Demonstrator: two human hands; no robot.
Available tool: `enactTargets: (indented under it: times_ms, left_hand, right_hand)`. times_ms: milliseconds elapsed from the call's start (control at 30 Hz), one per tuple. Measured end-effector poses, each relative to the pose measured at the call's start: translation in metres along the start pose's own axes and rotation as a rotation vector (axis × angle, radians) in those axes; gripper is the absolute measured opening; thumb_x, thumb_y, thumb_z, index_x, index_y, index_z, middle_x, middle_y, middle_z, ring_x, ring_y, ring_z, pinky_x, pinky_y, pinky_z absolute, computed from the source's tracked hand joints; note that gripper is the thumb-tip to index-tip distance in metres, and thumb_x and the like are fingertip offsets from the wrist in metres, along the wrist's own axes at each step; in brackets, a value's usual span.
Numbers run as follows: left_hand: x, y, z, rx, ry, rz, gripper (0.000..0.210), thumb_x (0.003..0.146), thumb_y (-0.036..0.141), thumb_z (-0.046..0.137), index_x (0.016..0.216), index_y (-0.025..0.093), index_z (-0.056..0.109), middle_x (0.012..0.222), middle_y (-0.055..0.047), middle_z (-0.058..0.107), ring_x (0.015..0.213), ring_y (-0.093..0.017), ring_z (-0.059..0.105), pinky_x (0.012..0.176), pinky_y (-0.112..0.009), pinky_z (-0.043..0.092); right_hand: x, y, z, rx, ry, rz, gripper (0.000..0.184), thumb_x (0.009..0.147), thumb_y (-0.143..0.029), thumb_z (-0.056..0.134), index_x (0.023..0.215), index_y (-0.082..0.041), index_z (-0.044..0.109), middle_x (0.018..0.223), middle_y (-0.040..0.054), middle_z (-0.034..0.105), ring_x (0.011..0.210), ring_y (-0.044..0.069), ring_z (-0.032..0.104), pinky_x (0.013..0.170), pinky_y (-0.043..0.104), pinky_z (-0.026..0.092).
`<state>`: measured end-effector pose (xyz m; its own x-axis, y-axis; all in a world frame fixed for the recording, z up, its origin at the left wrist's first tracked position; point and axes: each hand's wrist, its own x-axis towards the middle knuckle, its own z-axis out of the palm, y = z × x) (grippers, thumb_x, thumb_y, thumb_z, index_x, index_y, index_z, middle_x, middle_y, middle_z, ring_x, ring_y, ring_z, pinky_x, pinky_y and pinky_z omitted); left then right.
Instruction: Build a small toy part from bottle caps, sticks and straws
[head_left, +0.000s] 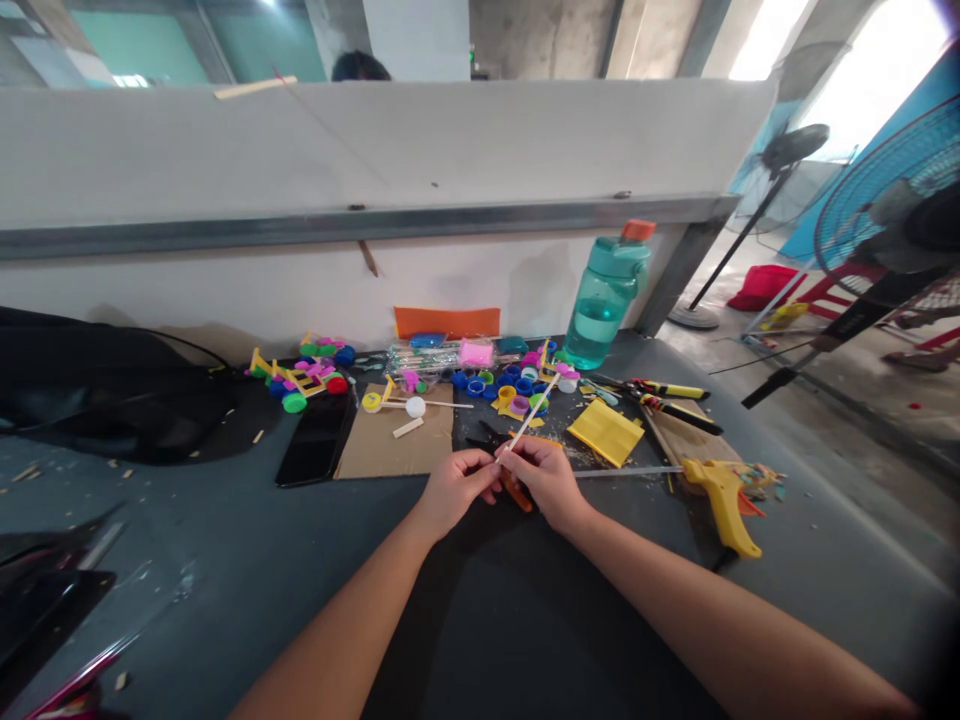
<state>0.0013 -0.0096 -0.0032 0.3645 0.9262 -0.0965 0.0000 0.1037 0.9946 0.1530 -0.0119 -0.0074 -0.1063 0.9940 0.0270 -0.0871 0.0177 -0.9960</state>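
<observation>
A thin white stick (534, 408) slants up and away from my fingertips. My right hand (549, 484) pinches it near its lower end. My left hand (455, 490) is closed at that same end, its thumb and forefinger meeting the stick's tip. Beneath both hands lies a cutting tool with orange handles (517, 495), partly hidden by my fingers. To the left, a piece of cardboard (390, 455) carries a yellow cap (372, 401), a white cap (415, 407) and a short flat stick (408, 428). Several coloured bottle caps (507, 394) sit just behind the hands.
A yellow glue gun (720, 500) lies at right, near pliers (679, 412) and a yellow pad (606, 432). A teal water bottle (604, 300) stands by the white partition (300, 150). A black phone (315, 440) and assembled cap pieces (300, 380) are left. Fans (892, 230) stand beyond.
</observation>
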Motion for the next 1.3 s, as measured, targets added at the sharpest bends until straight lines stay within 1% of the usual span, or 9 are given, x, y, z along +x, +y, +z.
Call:
enactTargets:
  times_ms: [233, 367, 467, 600, 767, 900, 1033, 1167, 1300]
  left_hand:
    - [0.0, 0.0, 0.0, 0.011, 0.019, 0.009, 0.026, 0.075, 0.038, 0.065, 0.071, 0.013, 0.064, 0.063, -0.001, 0.059, 0.054, -0.009, 0.053, 0.055, -0.022, 0.044]
    - [-0.001, -0.003, -0.001, 0.008, 0.001, -0.002, 0.028, 0.075, 0.04, 0.065, 0.075, 0.013, 0.062, 0.065, -0.001, 0.059, 0.055, -0.01, 0.053, 0.055, -0.022, 0.045]
    - [-0.003, -0.003, 0.0, 0.004, -0.044, 0.015, 0.032, 0.077, 0.045, 0.061, 0.071, 0.014, 0.057, 0.063, 0.001, 0.055, 0.055, -0.009, 0.052, 0.054, -0.021, 0.044]
    - [-0.005, -0.004, 0.003, 0.132, -0.063, 0.104, 0.037, 0.082, 0.05, 0.053, 0.07, 0.015, 0.053, 0.064, 0.003, 0.046, 0.057, -0.01, 0.049, 0.054, -0.022, 0.045]
    - [-0.004, -0.005, 0.004, 0.21, -0.056, 0.131, 0.037, 0.085, 0.05, 0.049, 0.071, 0.016, 0.053, 0.065, 0.002, 0.042, 0.061, -0.011, 0.047, 0.055, -0.022, 0.046]
    - [-0.004, -0.005, 0.0, 0.133, -0.072, 0.097, 0.036, 0.085, 0.047, 0.05, 0.069, 0.015, 0.054, 0.063, 0.002, 0.047, 0.057, -0.01, 0.049, 0.053, -0.022, 0.043]
    - [-0.005, -0.001, -0.005, -0.043, -0.145, 0.058, 0.036, 0.087, 0.043, 0.045, 0.073, 0.013, 0.061, 0.057, 0.001, 0.051, 0.053, -0.011, 0.05, 0.057, -0.024, 0.044]
    - [-0.004, 0.001, -0.006, -0.112, -0.175, 0.058, 0.031, 0.085, 0.038, 0.049, 0.076, 0.012, 0.064, 0.057, 0.0, 0.053, 0.054, -0.012, 0.05, 0.059, -0.026, 0.044]
    - [-0.004, -0.002, -0.005, -0.138, -0.163, 0.054, 0.036, 0.087, 0.042, 0.046, 0.077, 0.011, 0.064, 0.058, -0.001, 0.053, 0.055, -0.012, 0.051, 0.06, -0.026, 0.045]
  right_hand:
    - [-0.003, 0.0, -0.001, -0.106, 0.048, -0.091, 0.023, 0.078, -0.039, 0.06, 0.088, -0.018, 0.066, 0.065, -0.0007, 0.059, 0.053, 0.01, 0.05, 0.049, 0.021, 0.041]
    - [-0.003, -0.002, -0.002, -0.122, 0.08, -0.121, 0.021, 0.079, -0.039, 0.06, 0.082, -0.018, 0.063, 0.064, -0.0006, 0.058, 0.053, 0.011, 0.05, 0.048, 0.022, 0.04]
    - [-0.005, -0.004, -0.002, -0.169, 0.062, -0.149, 0.018, 0.08, -0.037, 0.059, 0.08, -0.019, 0.064, 0.068, 0.0009, 0.061, 0.059, 0.013, 0.054, 0.054, 0.023, 0.043]
    - [-0.007, -0.004, -0.001, -0.219, 0.06, -0.194, 0.015, 0.08, -0.034, 0.06, 0.078, -0.02, 0.065, 0.073, 0.0013, 0.064, 0.067, 0.015, 0.058, 0.064, 0.026, 0.045]
    - [-0.007, -0.004, 0.0, -0.233, 0.061, -0.192, 0.014, 0.08, -0.033, 0.06, 0.078, -0.019, 0.065, 0.072, 0.0012, 0.064, 0.067, 0.015, 0.057, 0.064, 0.026, 0.045]
    - [-0.007, -0.007, 0.002, -0.121, 0.033, -0.137, 0.016, 0.079, -0.034, 0.061, 0.076, -0.018, 0.063, 0.063, -0.0006, 0.061, 0.055, 0.011, 0.054, 0.053, 0.023, 0.042]
    - [-0.005, -0.01, 0.005, 0.134, -0.019, 0.029, 0.022, 0.078, -0.038, 0.062, 0.071, -0.017, 0.058, 0.05, -0.0032, 0.055, 0.037, 0.007, 0.041, 0.036, 0.019, 0.028]
    - [-0.003, -0.009, 0.005, 0.285, -0.09, 0.106, 0.031, 0.078, -0.04, 0.063, 0.062, -0.017, 0.05, 0.051, -0.0017, 0.057, 0.036, 0.006, 0.041, 0.033, 0.017, 0.026]
    - [-0.002, -0.007, 0.004, 0.322, -0.088, 0.12, 0.033, 0.077, -0.04, 0.064, 0.058, -0.018, 0.047, 0.05, -0.0024, 0.056, 0.036, 0.006, 0.04, 0.032, 0.017, 0.025]
